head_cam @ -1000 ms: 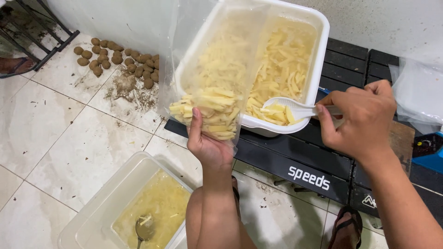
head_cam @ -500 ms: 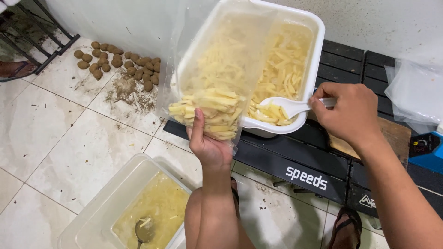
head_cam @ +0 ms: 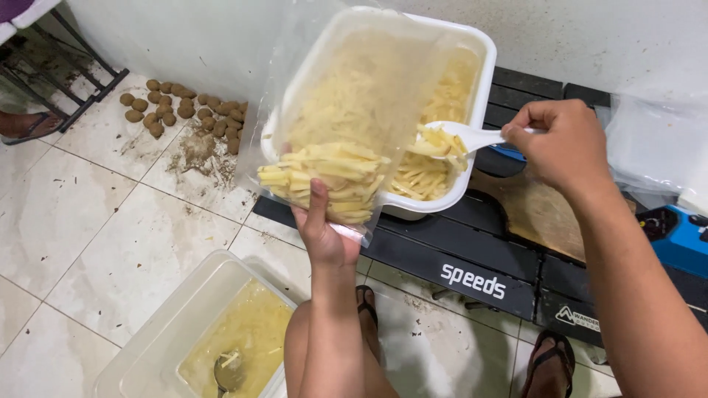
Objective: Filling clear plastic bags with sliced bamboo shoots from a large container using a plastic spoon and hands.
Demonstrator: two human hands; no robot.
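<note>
Head view: left hand [head_cam: 324, 232] pinching clear bag [head_cam: 332, 125] at its bottom, fries [head_cam: 324, 180] piled inside. Right hand [head_cam: 564, 147] closed on white spoon [head_cam: 453, 136], loaded, over white tub [head_cam: 476, 51] of fries at 12 o'clock. Potatoes [head_cam: 184, 110] on floor at 10 o'clock; clear bin [head_cam: 169, 332] with liquid at 7 o'clock.

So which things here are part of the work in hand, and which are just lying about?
In hand:
- left hand holding clear bag of potato sticks
- right hand with white spoon
- white tub

Lying about:
- whole potatoes
- clear container with a spoon
- wooden board
- black crate
</note>
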